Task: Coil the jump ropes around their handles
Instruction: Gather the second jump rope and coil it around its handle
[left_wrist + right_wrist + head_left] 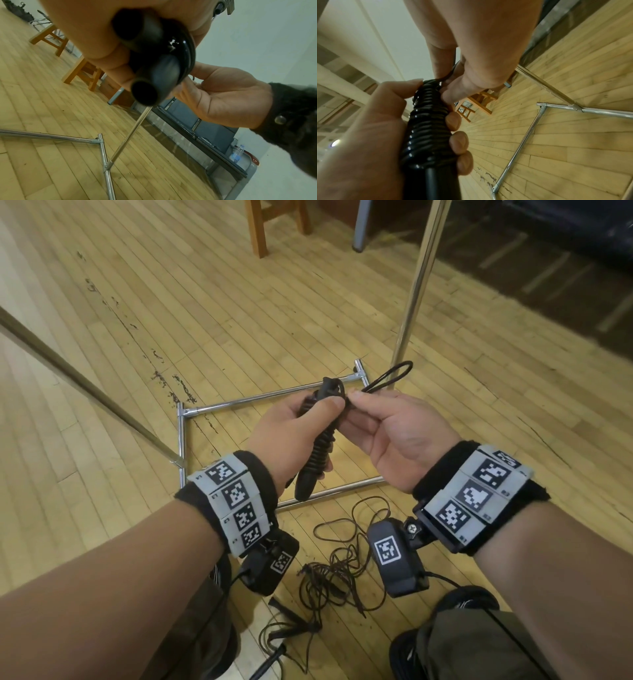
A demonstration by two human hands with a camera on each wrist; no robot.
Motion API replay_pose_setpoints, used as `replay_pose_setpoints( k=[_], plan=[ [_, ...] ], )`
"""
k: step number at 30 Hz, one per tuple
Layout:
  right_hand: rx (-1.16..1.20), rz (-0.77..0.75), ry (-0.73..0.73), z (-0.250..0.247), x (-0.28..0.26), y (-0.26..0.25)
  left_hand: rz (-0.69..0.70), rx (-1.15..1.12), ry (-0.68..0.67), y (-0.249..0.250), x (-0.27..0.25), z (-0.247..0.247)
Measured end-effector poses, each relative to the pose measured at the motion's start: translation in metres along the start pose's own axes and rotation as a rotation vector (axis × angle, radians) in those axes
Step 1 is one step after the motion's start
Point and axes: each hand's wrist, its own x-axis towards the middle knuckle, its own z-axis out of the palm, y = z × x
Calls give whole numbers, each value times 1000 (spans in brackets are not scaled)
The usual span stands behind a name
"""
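Two black jump-rope handles (317, 455) lie side by side, with black rope coiled tightly round their middle (428, 128). My left hand (298, 421) grips this bundle, thumb on top. My right hand (358, 402) pinches the free end of the rope at the top of the coil, and a small loop (394, 374) sticks out past its fingers. In the left wrist view the butt ends of the handles (150, 81) poke out below my left hand (102, 47), with my right hand (217, 94) beside them. The right wrist view shows my right fingertips (452, 82) on the rope.
A tangle of thin black rope (342, 570) lies on the wooden floor between my knees, with another handle (274, 657) near the bottom. A chrome rack base (181, 440) with an upright pole (414, 289) stands just ahead. A wooden stool (260, 231) is farther back.
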Motion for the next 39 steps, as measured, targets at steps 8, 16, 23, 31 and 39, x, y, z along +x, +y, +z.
replay_pose_setpoints(
  k=[8, 16, 23, 31, 39],
  plan=[
    [-25, 103, -52, -3, -2, -8, 132, 159, -67, -3, -5, -9],
    [-482, 70, 22, -11, 0, -12, 196, 410, -133, 6, -12, -6],
    [-626, 69, -46, -15, -1, -3, 282, 934, -202, 7, -26, -3],
    [-587, -48, 99, -3, 12, -4, 273, 1022, -116, 1, -10, -12],
    [-1119, -223, 161, -14, 12, 6, 309, 1282, -143, -13, -9, -5]
  ],
)
